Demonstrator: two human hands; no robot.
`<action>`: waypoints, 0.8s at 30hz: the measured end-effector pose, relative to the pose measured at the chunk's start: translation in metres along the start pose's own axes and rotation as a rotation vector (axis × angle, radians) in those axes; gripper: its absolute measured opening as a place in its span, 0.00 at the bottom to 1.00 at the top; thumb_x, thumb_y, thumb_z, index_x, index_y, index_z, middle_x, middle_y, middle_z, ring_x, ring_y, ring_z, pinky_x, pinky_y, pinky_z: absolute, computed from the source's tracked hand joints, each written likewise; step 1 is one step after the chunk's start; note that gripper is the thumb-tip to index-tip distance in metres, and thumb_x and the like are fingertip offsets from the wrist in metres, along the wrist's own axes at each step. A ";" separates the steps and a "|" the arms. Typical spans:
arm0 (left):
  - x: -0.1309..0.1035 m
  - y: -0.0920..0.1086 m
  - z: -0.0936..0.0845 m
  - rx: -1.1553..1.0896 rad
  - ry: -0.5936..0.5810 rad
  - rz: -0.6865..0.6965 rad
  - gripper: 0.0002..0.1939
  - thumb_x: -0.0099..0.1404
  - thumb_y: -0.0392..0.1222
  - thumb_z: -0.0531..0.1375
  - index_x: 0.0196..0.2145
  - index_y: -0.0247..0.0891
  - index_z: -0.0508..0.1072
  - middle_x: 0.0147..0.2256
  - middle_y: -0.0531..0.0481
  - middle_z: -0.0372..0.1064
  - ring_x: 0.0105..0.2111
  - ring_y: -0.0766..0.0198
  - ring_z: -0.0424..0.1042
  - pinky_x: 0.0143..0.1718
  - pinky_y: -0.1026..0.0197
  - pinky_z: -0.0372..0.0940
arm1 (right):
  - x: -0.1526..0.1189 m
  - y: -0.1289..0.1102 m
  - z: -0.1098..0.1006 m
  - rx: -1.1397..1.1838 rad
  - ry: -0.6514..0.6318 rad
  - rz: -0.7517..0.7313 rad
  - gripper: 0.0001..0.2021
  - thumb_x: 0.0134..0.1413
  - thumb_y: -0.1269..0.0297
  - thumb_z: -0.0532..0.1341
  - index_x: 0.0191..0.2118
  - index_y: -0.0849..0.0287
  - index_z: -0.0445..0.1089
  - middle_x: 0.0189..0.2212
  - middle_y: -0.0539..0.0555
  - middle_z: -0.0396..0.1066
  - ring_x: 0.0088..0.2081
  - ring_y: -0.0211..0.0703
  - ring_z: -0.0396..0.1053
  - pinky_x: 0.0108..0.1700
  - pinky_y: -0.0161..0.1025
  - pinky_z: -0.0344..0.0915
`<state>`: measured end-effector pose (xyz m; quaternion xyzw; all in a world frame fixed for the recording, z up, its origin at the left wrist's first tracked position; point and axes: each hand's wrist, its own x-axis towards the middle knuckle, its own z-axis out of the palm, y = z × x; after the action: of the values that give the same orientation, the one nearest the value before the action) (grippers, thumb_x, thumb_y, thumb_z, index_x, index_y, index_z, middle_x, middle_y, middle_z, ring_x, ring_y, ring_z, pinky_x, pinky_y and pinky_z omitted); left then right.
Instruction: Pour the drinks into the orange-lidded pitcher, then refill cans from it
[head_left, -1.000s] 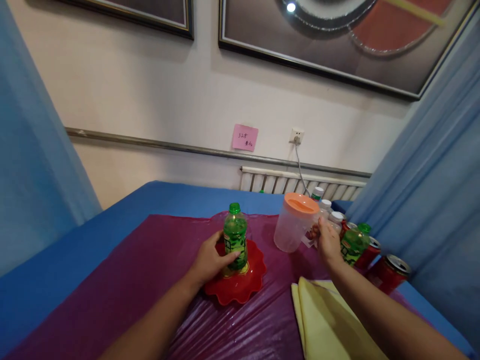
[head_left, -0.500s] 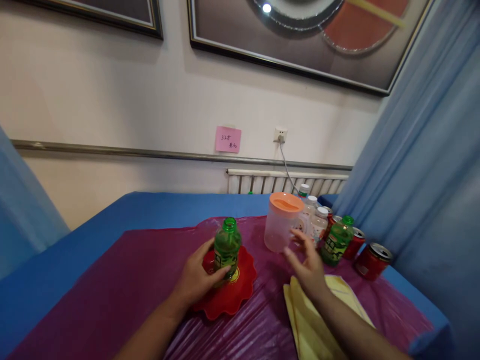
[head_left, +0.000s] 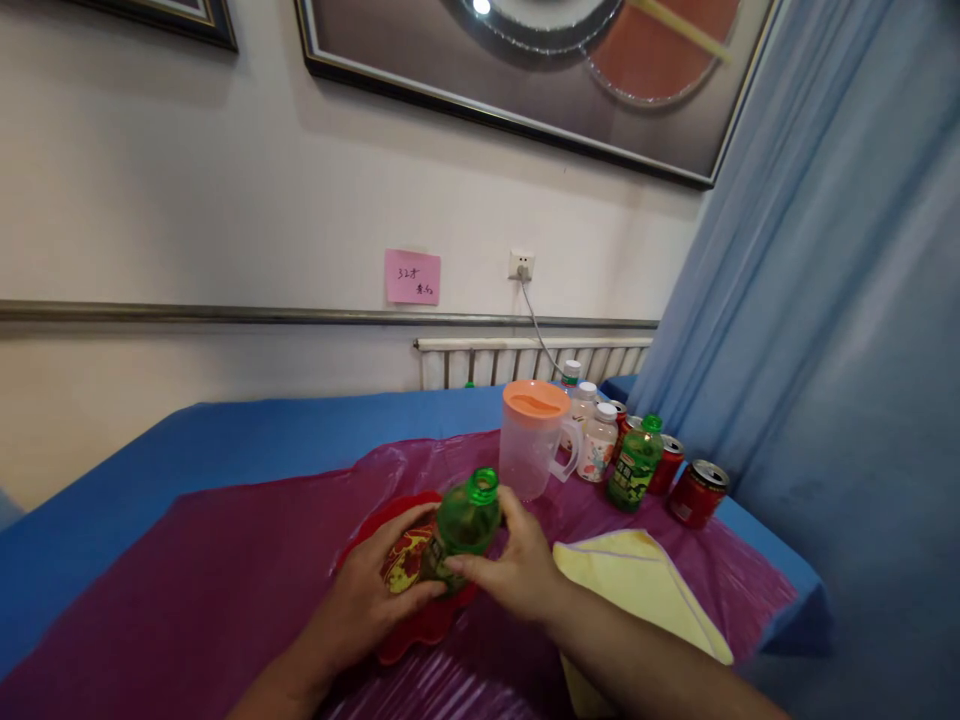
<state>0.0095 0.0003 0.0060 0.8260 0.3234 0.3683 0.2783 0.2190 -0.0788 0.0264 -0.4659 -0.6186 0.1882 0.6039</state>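
Observation:
Over the scalloped red plate (head_left: 409, 645) is a green plastic bottle (head_left: 469, 522), uncapped and leaning a little to the right. My left hand (head_left: 367, 580) is closed on its lower left side, thumb across the front, with the other fingers partly hidden. From the right, my right hand (head_left: 521, 565) grips the bottle around its upper body, thumb in front. The plate's patterned yellow-and-red middle shows between the left hand and the bottle. Just behind the right hand stands a frosted pitcher (head_left: 525, 455) with an orange lid. A folded yellow cloth (head_left: 637, 580) lies under the right forearm.
Right of the pitcher stand white-capped bottles (head_left: 598, 445), a second green bottle (head_left: 636, 465) and several red cans (head_left: 699, 493). Purple plastic sheeting (head_left: 225, 570) covers much of the blue table (head_left: 247, 430). A blue curtain (head_left: 810, 350) hangs along the right side.
My right hand has moved left from beside the pitcher and taken hold of the green bottle. The bottle now tilts rightward. The view has turned right.

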 end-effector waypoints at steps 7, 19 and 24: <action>0.006 -0.018 0.001 0.124 0.168 0.017 0.19 0.65 0.54 0.63 0.48 0.42 0.78 0.43 0.46 0.82 0.42 0.55 0.82 0.48 0.56 0.76 | -0.017 0.014 -0.125 -0.184 0.387 0.180 0.29 0.44 0.51 0.74 0.50 0.57 0.69 0.46 0.58 0.78 0.47 0.55 0.76 0.52 0.53 0.72; 0.013 -0.017 -0.005 0.199 0.247 0.015 0.19 0.65 0.57 0.61 0.42 0.40 0.80 0.33 0.50 0.82 0.31 0.61 0.82 0.37 0.66 0.75 | -0.044 0.095 -0.241 -0.757 0.603 0.451 0.37 0.42 0.35 0.66 0.50 0.61 0.70 0.39 0.60 0.78 0.38 0.57 0.75 0.40 0.48 0.69; 0.010 -0.017 -0.004 0.192 0.260 -0.026 0.19 0.65 0.57 0.60 0.42 0.41 0.79 0.33 0.50 0.82 0.31 0.60 0.81 0.39 0.65 0.75 | -0.043 0.106 -0.240 -0.781 0.593 0.430 0.36 0.45 0.35 0.64 0.50 0.62 0.71 0.41 0.63 0.78 0.40 0.58 0.75 0.41 0.49 0.68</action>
<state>0.0061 0.0199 0.0006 0.7900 0.4012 0.4357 0.1587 0.4705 -0.1404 -0.0345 -0.8053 -0.3361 -0.0763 0.4824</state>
